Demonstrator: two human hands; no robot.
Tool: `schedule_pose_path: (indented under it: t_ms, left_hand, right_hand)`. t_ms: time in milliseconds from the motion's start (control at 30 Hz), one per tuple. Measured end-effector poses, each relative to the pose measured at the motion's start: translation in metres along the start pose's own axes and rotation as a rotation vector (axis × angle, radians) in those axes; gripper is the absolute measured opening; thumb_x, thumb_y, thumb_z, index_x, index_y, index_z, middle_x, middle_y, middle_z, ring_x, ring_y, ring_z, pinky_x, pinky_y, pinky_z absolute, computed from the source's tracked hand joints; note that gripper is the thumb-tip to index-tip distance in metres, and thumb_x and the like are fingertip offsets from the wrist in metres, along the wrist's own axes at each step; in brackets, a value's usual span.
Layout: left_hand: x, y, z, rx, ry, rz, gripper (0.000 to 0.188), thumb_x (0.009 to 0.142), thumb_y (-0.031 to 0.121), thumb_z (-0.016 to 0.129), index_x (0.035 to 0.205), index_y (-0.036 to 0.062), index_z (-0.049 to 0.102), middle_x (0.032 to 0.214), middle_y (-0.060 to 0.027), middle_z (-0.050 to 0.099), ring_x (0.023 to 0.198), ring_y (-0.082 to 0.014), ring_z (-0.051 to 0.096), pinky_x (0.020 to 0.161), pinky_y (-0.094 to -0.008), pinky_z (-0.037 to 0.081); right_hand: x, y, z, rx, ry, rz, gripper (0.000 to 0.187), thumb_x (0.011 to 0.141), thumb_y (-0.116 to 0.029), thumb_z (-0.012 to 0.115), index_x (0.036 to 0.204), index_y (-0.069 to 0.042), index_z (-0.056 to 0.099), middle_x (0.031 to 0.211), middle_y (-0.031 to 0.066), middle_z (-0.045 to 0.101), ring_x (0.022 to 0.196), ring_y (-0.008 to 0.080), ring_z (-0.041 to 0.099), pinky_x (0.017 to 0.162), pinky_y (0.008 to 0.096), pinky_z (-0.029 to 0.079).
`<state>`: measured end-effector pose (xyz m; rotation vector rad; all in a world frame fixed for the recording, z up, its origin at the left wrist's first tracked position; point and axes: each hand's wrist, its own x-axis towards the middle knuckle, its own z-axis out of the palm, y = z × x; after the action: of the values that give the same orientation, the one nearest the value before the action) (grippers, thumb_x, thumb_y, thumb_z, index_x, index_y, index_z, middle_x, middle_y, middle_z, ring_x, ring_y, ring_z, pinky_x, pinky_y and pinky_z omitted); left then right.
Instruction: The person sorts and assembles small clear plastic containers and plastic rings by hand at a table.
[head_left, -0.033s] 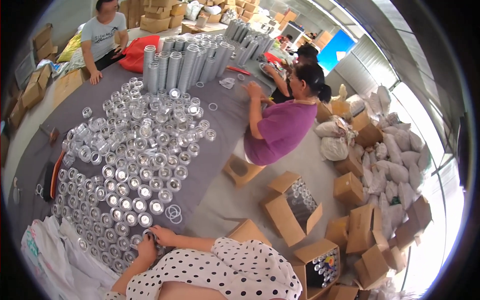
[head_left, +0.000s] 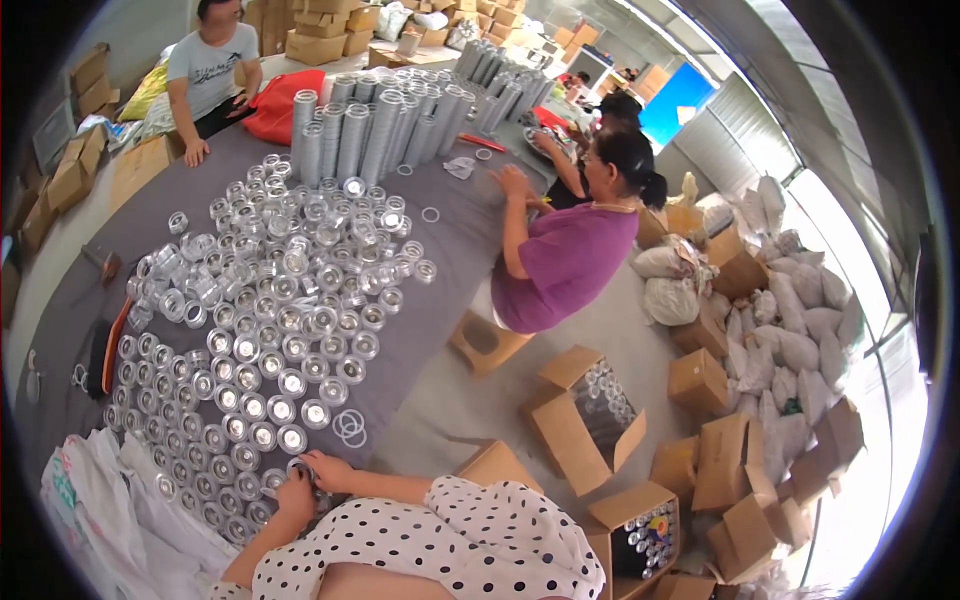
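Note:
At the near edge of the dark-covered table, my left hand (head_left: 293,496) and my right hand (head_left: 328,471) come together around a small round see-through piece with a metallic rim (head_left: 298,467). Both sets of fingers are closed on it, though they hide much of it. Beside my left hand stand rows of round see-through cups with shiny silver centres (head_left: 233,427). Beyond them, more such cups lie heaped (head_left: 290,262). Several thin pale rings (head_left: 348,428) rest on the cloth just past my right hand.
Tall stacks of grey rings (head_left: 352,140) and a red bag (head_left: 280,105) occupy the far end. White cloth or sacking (head_left: 115,505) lies at left. A co-worker in purple (head_left: 575,260) sits at the right edge. Open cartons (head_left: 570,430) and white sacks (head_left: 780,345) crowd the floor.
The whole view has shifted very slightly. My hands stay together around the round piece.

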<state>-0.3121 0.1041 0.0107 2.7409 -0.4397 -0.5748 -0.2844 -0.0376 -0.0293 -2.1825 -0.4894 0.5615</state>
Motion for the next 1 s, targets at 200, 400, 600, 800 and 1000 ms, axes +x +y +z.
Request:
schedule_pose_path:
  t_ms: [200, 400, 600, 800, 1000]
  left_hand:
    - [0.013, -0.006, 0.009, 0.014, -0.163, -0.003, 0.046, 0.066, 0.017, 0.062, 0.107, -0.0022, 0.05, 0.105, -0.0179, 0.049, 0.078, -0.0303, 0.061, 0.066, -0.0393, 0.049]
    - [0.005, -0.007, -0.002, 0.05, -0.14, 0.005, 0.033, 0.067, 0.015, 0.06, 0.098, 0.0016, 0.057, 0.103, -0.0156, 0.051, 0.084, -0.0302, 0.06, 0.069, -0.0395, 0.049]
    - [-0.023, -0.012, -0.02, -0.051, 0.152, 0.243, 0.066, 0.066, 0.023, 0.063, 0.126, 0.0102, 0.039, 0.128, -0.0156, 0.038, 0.108, -0.033, 0.046, 0.089, -0.0477, 0.035]
    - [-0.019, -0.039, 0.0, 0.123, 0.212, 0.031, 0.075, 0.069, 0.038, 0.065, 0.133, 0.0191, 0.032, 0.139, -0.0157, 0.023, 0.127, -0.0329, 0.025, 0.1, -0.0569, 0.017]
    - [0.008, -0.063, 0.003, 0.155, 0.249, -0.043, 0.065, 0.072, 0.036, 0.061, 0.13, 0.0195, 0.038, 0.142, -0.0029, 0.02, 0.127, -0.0322, 0.024, 0.1, -0.06, 0.016]
  right_hand:
    - [0.003, 0.004, 0.011, -0.037, 0.009, 0.019, 0.054, 0.07, -0.004, 0.051, 0.123, -0.006, 0.039, 0.113, 0.0173, 0.044, 0.09, 0.0369, 0.053, 0.074, 0.0423, 0.045]
    - [0.003, -0.006, 0.005, 0.018, -0.083, 0.102, 0.056, 0.07, -0.005, 0.052, 0.124, -0.006, 0.037, 0.115, 0.0181, 0.042, 0.094, 0.0382, 0.051, 0.076, 0.0422, 0.045]
    - [-0.005, 0.002, -0.008, 0.006, 0.042, -0.045, 0.064, 0.065, -0.006, 0.06, 0.124, -0.005, 0.035, 0.12, 0.0204, 0.039, 0.104, 0.0384, 0.047, 0.087, 0.0405, 0.042]
    - [0.011, -0.008, 0.006, 0.243, 0.05, 0.102, 0.062, 0.065, -0.006, 0.063, 0.121, 0.0, 0.037, 0.119, 0.0222, 0.039, 0.105, 0.0382, 0.046, 0.088, 0.0395, 0.041]
    - [0.054, -0.013, 0.0, 0.004, 0.154, 0.007, 0.063, 0.068, -0.005, 0.064, 0.124, 0.0, 0.036, 0.116, 0.0226, 0.04, 0.098, 0.0328, 0.05, 0.078, 0.0336, 0.046]
